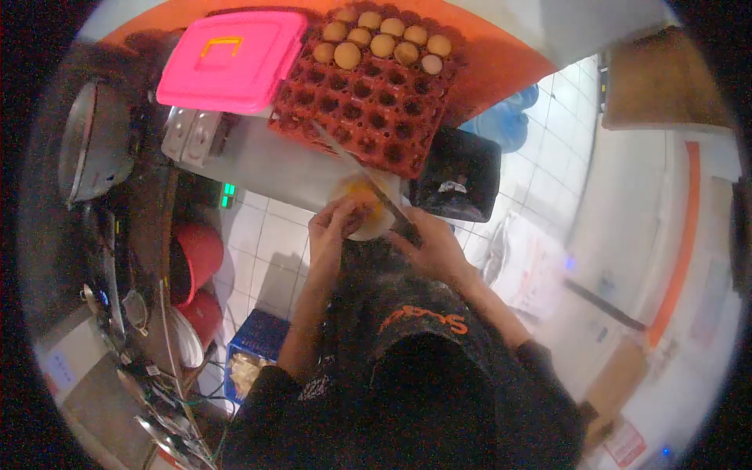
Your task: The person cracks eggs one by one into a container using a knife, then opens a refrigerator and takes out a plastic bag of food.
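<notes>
Right hand (431,244) closed round the handle (406,228), the safe hold, of a stiff-looking knife (374,188) pointing towards eleven o'clock; left hand (337,218) curled at pale dish (371,233), grip unclear.

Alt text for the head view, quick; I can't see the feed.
The right hand holds a long knife across a pale round dish with something yellow-orange in it, the left hand at the dish; beyond are a red, partly filled egg tray and a pink lidded box.

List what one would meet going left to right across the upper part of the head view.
Large metal pan, pink lidded box, red egg tray, blue translucent containers, brown panel.
</notes>
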`<state>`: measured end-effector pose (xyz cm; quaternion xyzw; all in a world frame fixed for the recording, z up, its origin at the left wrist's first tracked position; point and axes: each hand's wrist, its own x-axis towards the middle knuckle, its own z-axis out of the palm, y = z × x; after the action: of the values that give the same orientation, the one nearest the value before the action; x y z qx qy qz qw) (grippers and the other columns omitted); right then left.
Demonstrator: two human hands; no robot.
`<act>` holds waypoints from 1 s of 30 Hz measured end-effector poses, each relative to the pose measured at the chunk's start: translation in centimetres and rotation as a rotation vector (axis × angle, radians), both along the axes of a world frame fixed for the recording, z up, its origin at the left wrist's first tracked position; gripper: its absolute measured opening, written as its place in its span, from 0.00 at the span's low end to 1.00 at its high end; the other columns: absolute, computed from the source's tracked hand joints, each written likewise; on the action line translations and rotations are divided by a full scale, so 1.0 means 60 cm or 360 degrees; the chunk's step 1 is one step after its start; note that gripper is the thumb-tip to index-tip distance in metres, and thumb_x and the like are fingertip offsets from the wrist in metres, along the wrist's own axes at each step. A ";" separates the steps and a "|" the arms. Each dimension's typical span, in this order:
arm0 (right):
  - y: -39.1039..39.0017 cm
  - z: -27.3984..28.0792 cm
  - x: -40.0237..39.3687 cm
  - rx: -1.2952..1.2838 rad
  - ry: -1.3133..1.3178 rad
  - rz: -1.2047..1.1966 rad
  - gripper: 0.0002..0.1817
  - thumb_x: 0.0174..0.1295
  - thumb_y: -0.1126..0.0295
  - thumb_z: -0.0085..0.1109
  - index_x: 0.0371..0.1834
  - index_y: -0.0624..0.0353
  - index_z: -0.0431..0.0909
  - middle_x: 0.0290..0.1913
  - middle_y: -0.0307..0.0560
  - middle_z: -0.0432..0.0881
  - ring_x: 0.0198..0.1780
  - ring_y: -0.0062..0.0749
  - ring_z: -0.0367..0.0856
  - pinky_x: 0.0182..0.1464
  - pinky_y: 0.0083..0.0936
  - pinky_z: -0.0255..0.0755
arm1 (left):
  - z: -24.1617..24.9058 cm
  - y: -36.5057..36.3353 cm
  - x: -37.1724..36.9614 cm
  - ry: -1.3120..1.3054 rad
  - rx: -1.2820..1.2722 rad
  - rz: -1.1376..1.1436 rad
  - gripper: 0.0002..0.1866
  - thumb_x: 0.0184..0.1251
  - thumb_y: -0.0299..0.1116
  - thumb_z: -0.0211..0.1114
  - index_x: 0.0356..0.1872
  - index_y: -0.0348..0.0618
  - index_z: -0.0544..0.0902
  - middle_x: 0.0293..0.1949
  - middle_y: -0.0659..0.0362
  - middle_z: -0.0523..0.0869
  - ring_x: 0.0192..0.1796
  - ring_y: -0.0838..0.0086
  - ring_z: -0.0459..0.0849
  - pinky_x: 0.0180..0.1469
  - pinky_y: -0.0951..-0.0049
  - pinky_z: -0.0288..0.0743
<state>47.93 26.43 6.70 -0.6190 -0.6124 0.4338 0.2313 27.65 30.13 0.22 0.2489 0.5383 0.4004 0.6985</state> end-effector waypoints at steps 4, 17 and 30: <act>0.053 -0.022 0.007 0.0191 0.0182 0.0013 0.26 0.62 0.60 0.72 0.59 0.62 0.79 0.46 0.59 0.86 0.46 0.44 0.87 0.50 0.34 0.78 | 0.032 0.017 -0.009 0.0178 0.0138 -0.0351 0.20 0.72 0.35 0.67 0.57 0.28 0.82 0.51 0.51 0.88 0.50 0.69 0.88 0.57 0.67 0.82; 0.063 -0.072 0.005 0.0345 0.0287 0.0168 0.27 0.57 0.65 0.72 0.60 0.62 0.79 0.50 0.58 0.85 0.51 0.46 0.85 0.55 0.35 0.76 | 0.049 0.034 -0.014 0.0937 0.0768 -0.0870 0.26 0.60 0.31 0.77 0.58 0.30 0.82 0.47 0.46 0.90 0.50 0.64 0.90 0.51 0.67 0.85; 0.072 -0.047 0.009 0.0507 0.0238 0.0240 0.32 0.59 0.70 0.68 0.68 0.60 0.71 0.60 0.59 0.81 0.60 0.52 0.82 0.61 0.38 0.76 | 0.041 0.055 -0.058 0.1507 0.1715 -0.1260 0.26 0.56 0.27 0.72 0.59 0.46 0.82 0.61 0.55 0.82 0.59 0.58 0.84 0.55 0.60 0.84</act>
<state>48.47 30.75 3.87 -0.4929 -0.6992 0.3924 0.3380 24.16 33.42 2.71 0.8648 0.3822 0.1802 0.2714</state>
